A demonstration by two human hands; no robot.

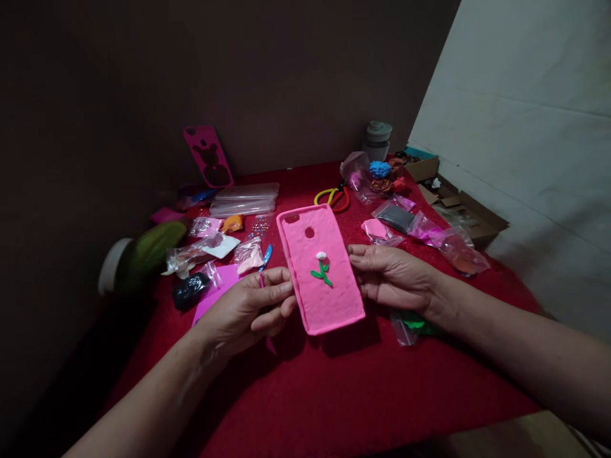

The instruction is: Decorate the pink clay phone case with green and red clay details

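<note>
A pink clay-covered phone case [319, 296] is held up above the table, tilted, its decorated side facing me. It bears a flower [321, 267] with a white head, a green stem and green leaves. Along its left edge, my left hand [260, 305] is closed on the case. A thin pink modelling tool [261, 280] also pokes out between that hand's fingers; its lower end shows beneath the hand. My right hand [396, 277] grips the opposite edge, its thumb and fingertips at the rim. Under the right wrist lies a plastic bag of green clay [415, 323].
A red cloth [329, 394] covers the table. Clear phone cases [245, 198], yellow-and-red scissors [333, 198] and bagged clay [251, 254] lie around. A decorated phone case [209, 157] leans at the back wall. A jar [377, 141] and cardboard boxes [470, 210] stand back right.
</note>
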